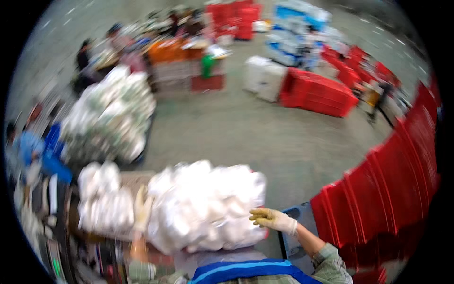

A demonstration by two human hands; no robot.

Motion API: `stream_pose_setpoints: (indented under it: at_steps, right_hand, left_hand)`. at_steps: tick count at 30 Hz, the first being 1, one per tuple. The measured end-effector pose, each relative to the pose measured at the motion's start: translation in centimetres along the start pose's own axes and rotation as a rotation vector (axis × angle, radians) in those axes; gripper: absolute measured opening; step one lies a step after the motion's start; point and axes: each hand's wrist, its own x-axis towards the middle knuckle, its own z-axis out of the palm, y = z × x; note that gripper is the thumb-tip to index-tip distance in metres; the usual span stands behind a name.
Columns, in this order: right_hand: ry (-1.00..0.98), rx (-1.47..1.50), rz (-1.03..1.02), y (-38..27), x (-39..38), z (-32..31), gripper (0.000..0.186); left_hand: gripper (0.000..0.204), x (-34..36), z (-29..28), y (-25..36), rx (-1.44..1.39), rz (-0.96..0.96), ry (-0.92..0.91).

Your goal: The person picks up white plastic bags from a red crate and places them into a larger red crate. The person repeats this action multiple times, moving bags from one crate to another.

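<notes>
A large clear plastic bag full of white pieces lies in front of me; blur hides what kind they are. My left hand, in a pale work glove, lies along the bag's left side with its fingers stretched out. On the other side, my right hand, in a yellowish-white glove, reaches to the bag's right edge with extended fingers, gripping nothing. I cannot tell whether it touches the bag. Left of my left hand, smaller white wrapped bundles rest on a light brown surface.
Tall red crate stacks rise at my right, beside a blue-grey platform. A big heap of white bags stands far left. Beyond the grey floor are more red crates, white stacks and several people at tables.
</notes>
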Motion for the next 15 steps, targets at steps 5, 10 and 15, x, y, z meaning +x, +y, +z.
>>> stream_pose_setpoints:
  at_steps: [5, 10, 15]
  right_hand:
    - [-0.341, 0.22, 0.139, -0.8, 8.4, 13.0, 0.058]
    - [-0.316, 0.115, 0.235, -2.0, 12.8, 18.6, 0.054]
    - [-0.243, 0.11, 0.302, -3.7, 14.5, 21.8, 0.051]
  left_hand:
    - [0.088, -1.3, -16.3, -20.2, 0.449, -0.562, 0.34]
    - [0.098, 0.2, -21.7, -26.1, 0.632, -0.494, 0.473]
    - [0.098, 5.2, -18.6, -24.3, 0.58, -0.738, 0.026]
